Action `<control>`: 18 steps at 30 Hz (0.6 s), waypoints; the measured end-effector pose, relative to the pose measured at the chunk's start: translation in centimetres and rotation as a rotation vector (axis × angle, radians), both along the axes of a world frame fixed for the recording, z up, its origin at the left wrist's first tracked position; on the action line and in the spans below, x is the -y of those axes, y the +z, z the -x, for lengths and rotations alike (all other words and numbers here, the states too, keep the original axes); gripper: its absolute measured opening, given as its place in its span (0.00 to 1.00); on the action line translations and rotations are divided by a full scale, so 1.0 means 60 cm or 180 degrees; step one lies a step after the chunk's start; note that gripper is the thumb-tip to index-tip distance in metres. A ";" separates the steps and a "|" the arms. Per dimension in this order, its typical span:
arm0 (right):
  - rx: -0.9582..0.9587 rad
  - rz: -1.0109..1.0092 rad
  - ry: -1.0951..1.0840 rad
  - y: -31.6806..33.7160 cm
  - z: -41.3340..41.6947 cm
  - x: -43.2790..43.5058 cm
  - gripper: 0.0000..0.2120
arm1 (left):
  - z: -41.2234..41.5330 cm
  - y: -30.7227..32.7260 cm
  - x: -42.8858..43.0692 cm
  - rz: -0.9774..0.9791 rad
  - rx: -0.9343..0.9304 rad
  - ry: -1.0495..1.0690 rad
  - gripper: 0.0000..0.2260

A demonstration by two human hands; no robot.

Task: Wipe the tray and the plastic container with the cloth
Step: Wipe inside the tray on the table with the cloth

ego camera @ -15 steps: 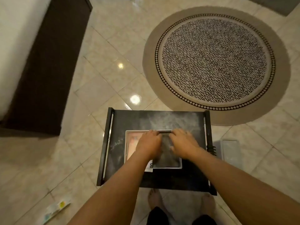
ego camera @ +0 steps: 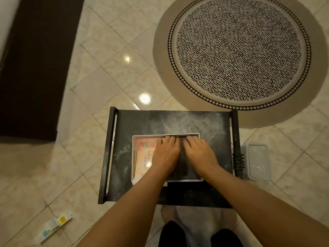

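Tiled floor is seen under a dark tray, where a dark cloth is pressed flat into the white plastic container by left hand and right hand, fingers extended.

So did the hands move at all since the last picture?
Hardly. The left hand and right hand stay pressed side by side on the dark cloth inside the white container; nothing was grabbed or let go. The tray, wipes pack and rug stayed put.
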State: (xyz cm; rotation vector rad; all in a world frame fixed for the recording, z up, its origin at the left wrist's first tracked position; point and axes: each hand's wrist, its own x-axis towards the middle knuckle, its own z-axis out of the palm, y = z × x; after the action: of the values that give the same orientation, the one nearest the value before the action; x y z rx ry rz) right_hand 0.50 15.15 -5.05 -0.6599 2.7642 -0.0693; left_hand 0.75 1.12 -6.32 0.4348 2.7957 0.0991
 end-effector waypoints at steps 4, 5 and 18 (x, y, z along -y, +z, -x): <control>0.0106 -0.0092 -0.0175 -0.014 0.002 0.016 0.17 | -0.001 -0.007 -0.006 -0.0102 -0.0108 0.0061 0.13; 0.0092 -0.0122 -0.0203 -0.017 0.001 0.020 0.17 | -0.002 -0.010 -0.008 -0.0108 -0.0119 0.0076 0.12; 0.0752 0.0074 -0.0273 0.039 0.021 0.006 0.10 | -0.001 0.038 -0.012 -0.0217 -0.0019 0.0115 0.06</control>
State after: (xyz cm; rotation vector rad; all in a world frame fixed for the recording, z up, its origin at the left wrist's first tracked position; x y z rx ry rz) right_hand -0.74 14.79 -2.72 -0.5031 2.5658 -0.1857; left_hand 0.82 1.85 -4.06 0.4013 2.8134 0.2020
